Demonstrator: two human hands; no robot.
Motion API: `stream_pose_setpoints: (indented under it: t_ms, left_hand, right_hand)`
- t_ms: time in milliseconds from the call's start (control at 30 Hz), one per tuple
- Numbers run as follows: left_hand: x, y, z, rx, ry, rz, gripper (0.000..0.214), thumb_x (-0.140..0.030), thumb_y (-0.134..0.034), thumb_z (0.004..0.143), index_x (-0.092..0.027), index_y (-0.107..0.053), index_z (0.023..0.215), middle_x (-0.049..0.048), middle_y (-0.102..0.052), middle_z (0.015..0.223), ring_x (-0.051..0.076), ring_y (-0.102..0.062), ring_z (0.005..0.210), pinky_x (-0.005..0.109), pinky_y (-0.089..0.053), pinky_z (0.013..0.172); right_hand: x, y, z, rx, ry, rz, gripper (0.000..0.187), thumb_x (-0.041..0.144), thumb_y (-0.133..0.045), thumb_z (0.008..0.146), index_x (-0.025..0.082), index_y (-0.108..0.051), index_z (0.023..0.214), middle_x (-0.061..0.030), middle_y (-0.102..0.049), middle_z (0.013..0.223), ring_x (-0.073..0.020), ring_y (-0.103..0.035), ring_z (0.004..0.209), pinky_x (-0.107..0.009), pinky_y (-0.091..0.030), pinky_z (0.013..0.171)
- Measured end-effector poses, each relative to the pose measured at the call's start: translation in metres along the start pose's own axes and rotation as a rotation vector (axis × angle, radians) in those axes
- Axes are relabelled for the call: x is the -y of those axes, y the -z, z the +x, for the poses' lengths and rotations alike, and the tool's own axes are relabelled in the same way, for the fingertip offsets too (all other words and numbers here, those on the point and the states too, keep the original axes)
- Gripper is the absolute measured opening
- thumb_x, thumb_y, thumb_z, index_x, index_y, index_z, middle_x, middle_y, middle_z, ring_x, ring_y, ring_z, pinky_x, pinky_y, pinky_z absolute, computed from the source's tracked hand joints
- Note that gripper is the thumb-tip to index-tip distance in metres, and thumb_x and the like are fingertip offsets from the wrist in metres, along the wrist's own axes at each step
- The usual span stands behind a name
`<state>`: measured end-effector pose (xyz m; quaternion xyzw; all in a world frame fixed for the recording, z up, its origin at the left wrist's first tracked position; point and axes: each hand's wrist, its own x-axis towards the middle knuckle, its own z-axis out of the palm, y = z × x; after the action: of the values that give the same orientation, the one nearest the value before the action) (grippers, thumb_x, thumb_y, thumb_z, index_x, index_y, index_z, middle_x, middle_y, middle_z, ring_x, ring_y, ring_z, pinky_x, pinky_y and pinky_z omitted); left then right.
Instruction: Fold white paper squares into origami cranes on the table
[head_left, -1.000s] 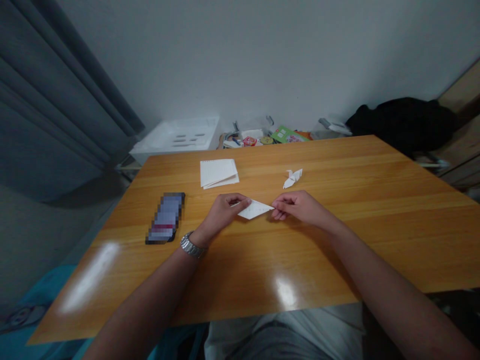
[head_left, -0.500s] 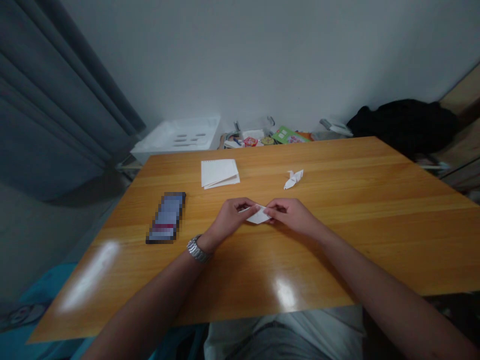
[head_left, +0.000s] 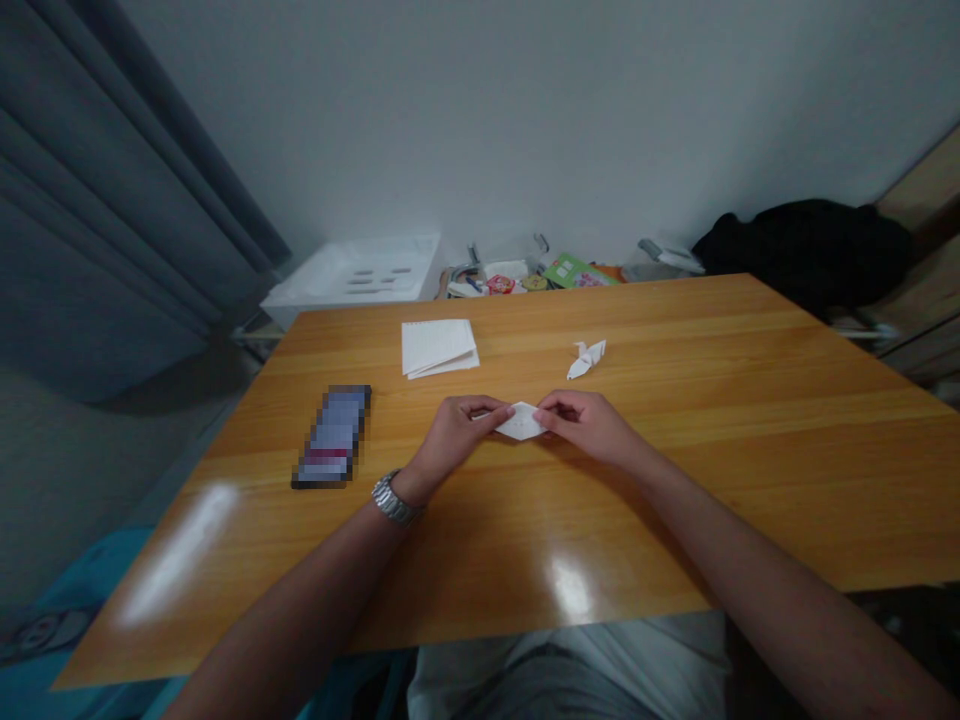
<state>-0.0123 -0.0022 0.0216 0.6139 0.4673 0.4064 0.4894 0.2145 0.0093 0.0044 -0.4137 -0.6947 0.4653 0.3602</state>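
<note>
Left hand: the left hand (head_left: 457, 435) sits on the image-left side of the paper, palm turned down and inward. Thumb and fingers are closed in a pinch on the paper's near tip; the other fingers curl in loosely.

Right hand: the right hand (head_left: 589, 425) mirrors the left from the opposite side. Its fingers are bent and pinch the far tip of the paper. The exact finger placement is partly hidden by the hand's own angle.

Paper: a folded white paper (head_left: 521, 423), narrow and diamond-shaped, spans the small gap between the hands, near the middle of the table. Fold layers are too small to count. Cannot tell whether it touches the wood or is held just above it.

Wrist: a steel link watch (head_left: 392, 499) sits on the left wrist.

Tabletop: the honey-toned wooden table (head_left: 697, 490) bears a squared stack of white paper sheets (head_left: 437, 347) ahead and left of the hands, and a small white origami crane (head_left: 587, 360) ahead and right. A pixelated dark phone (head_left: 330, 436) lies left of the left hand. None of these touches the hands or the folded paper.

Beyond the table: a white plastic tray (head_left: 352, 275), a green booklet (head_left: 577, 271) among mixed small items, and a black cloth heap (head_left: 802, 248).
</note>
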Motion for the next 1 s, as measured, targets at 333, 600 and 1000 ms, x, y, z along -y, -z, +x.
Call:
stream_pose_setpoints:
  t_ms: [333, 600, 1000]
  left_hand:
    - [0.0, -0.003, -0.002, 0.043, 0.023, 0.026, 0.03, -0.043, -0.073, 0.085, -0.015, -0.08, 0.091, 0.0077, -0.078, 0.09, 0.016, -0.069, 0.075, 0.023, -0.053, 0.067]
    - [0.004, 0.002, 0.0, 0.036, 0.123, -0.109, 0.034, -0.044, -0.074, 0.085, -0.012, -0.079, 0.093, 0.0104, -0.078, 0.088, 0.014, -0.071, 0.074, 0.022, -0.056, 0.071]
    - [0.015, 0.001, 0.002, 0.102, 0.119, -0.192, 0.055, -0.06, -0.055, 0.094, -0.008, -0.073, 0.101, 0.0169, -0.077, 0.096, 0.019, -0.075, 0.081, 0.029, -0.059, 0.077]
  right_hand:
    - [0.009, -0.004, -0.001, -0.046, 0.025, -0.046, 0.028, 0.045, -0.065, 0.09, 0.018, -0.072, 0.089, -0.0042, -0.073, 0.082, -0.0184, -0.064, 0.073, -0.029, -0.048, 0.068]
    - [-0.001, 0.006, 0.004, -0.104, 0.019, -0.032, 0.028, 0.046, -0.066, 0.088, 0.018, -0.072, 0.09, -0.0045, -0.072, 0.083, -0.0186, -0.064, 0.074, -0.03, -0.048, 0.068]
    - [-0.005, 0.008, 0.005, -0.105, 0.016, -0.048, 0.029, 0.046, -0.065, 0.089, 0.018, -0.072, 0.09, -0.0049, -0.072, 0.083, -0.0185, -0.064, 0.072, -0.03, -0.048, 0.066]
